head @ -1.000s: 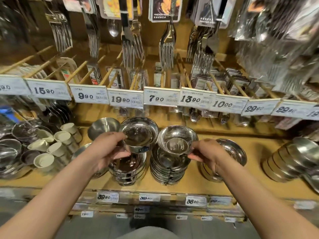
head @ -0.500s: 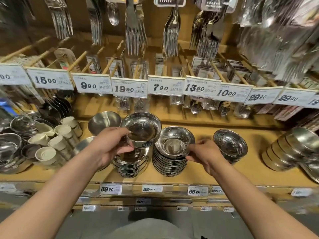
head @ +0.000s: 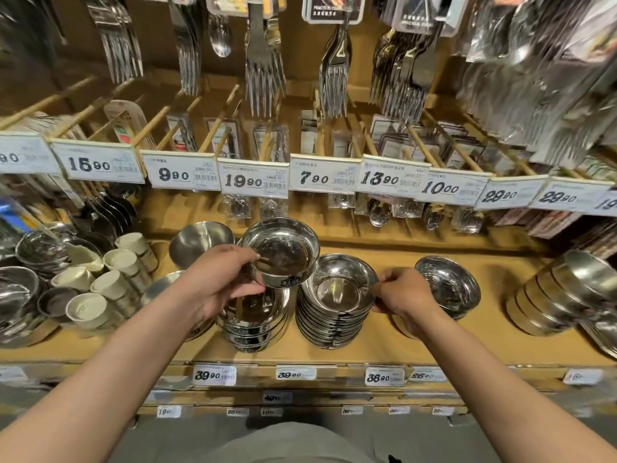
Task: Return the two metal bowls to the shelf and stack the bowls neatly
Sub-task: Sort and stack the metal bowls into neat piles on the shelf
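Steel bowl [head: 282, 252], gripped by the left hand [head: 220, 282], hangs tilted above the stack [head: 252, 324] at seven o'clock; lowered crooked, it could jam. Right hand [head: 405, 295] pinches the second bowl [head: 340, 285], resting on its pile [head: 329, 325]; a nudge might topple it.

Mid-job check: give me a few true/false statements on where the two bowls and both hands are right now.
1. The left hand holds a bowl above the left stack. True.
2. That bowl is upside down. False: it opens upward.
3. The right hand pinches the rim of the top bowl on the right stack. True.
4. The right hand is empty. False: it holds that rim.
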Available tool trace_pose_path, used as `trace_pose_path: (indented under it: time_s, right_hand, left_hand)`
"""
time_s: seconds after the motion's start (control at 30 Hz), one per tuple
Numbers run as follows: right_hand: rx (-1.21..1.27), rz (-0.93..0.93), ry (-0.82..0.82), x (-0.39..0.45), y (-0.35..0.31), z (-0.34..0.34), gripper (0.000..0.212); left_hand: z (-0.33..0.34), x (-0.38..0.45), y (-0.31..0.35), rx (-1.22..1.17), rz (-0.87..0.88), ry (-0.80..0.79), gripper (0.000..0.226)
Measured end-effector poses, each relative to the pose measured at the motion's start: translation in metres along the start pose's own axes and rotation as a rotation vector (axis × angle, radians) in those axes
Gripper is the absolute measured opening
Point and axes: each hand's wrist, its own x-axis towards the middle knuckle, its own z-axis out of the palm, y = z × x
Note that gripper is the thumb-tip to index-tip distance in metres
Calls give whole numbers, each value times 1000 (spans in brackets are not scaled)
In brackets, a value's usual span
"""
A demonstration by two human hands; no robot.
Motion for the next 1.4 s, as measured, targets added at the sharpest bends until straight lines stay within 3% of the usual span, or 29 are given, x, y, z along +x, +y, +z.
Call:
trace_pose_path:
  time_s: [0.3,0.47,0.57,0.77,1.0,1.2,1.33,1.4]
  right_hand:
    - [75,22,-59,-1,0,1,19]
    - [34,36,-116,-8,-1,-6,20]
    - [-8,9,-78,-18,-7,-16,18]
    - [257,-77,-177,-44,-28,-52,19]
    - [359,-145,-285,-47,-3,-116,16]
    - [383,-176,-251,-30,43,-212,21]
    - [424,-163,-276,-13,70,-272,22]
    - [452,-168,-298,-2,75,-289,22]
  left_hand:
    - [8,-1,1,8,14,22,12]
    - [17,-3,-1,-17,8,-18,24]
    - [27,-6,-1,-2,-2,-49,19]
    - [66,-11,2,101,-17,-153,20]
    - [151,-28,-8,205,-4,-233,19]
    - [264,-26,-33,164,23,-200,8]
    - [333,-21,-49,184,40,-193,20]
    - [353,-18,-51,231,68,-162,15]
